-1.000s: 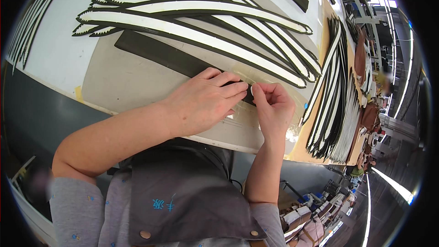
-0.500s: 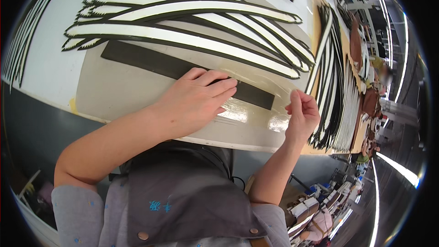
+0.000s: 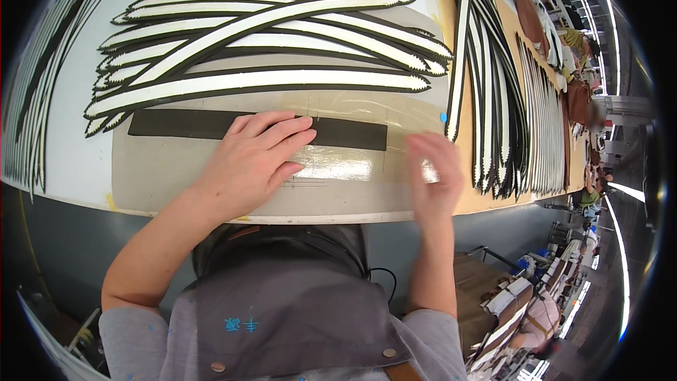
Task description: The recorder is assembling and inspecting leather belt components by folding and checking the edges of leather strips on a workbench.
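The left hand (image 3: 248, 161) is lying palm down across a dark strip (image 3: 352, 133), its fingers loosely extended side by side and its thumb standing apart; the fingertips are touching the strip near its middle. The strip is lying flat on a grey mat (image 3: 159, 176), running roughly along the near edge of the table (image 3: 79, 159). The right hand (image 3: 437, 180) is hovering just beyond the strip's right end, towards the table's near right corner; its fingers are bending, but they are blurring, so I cannot tell how wide they are standing or whether they are holding anything. A pile of black-edged white strips (image 3: 282, 80) is lying on the strip's far side, and a similar bundle (image 3: 486, 92) is lying towards the table's right edge.
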`<state>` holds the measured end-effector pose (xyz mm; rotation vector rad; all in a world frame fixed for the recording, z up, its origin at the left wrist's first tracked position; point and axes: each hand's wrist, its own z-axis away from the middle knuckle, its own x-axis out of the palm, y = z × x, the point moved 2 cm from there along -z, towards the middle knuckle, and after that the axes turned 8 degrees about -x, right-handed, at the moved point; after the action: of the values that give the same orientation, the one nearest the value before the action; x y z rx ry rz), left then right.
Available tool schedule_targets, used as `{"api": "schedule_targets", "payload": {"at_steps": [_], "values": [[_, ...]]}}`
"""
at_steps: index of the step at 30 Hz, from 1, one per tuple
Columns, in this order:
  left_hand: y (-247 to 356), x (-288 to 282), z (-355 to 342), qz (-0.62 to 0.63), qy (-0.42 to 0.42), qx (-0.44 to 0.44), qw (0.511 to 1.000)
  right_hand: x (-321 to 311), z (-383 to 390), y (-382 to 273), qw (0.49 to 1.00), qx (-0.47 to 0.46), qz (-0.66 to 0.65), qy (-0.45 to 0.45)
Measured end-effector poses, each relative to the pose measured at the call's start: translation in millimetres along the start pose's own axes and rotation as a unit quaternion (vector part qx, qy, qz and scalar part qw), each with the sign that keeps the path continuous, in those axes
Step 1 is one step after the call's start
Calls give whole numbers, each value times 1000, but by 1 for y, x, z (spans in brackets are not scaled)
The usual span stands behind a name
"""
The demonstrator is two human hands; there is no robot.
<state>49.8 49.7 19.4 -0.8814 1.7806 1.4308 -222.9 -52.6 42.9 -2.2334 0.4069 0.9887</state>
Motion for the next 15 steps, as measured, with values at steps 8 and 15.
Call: {"api": "schedule_targets", "payload": {"at_steps": [8, 15], "values": [[7, -1, -2, -23, -4, -2, 1000, 32, 0, -39, 967, -73, 60, -236], [2, -4, 3, -34, -12, -8, 999, 21, -1, -23, 960, -82, 81, -256]]}}
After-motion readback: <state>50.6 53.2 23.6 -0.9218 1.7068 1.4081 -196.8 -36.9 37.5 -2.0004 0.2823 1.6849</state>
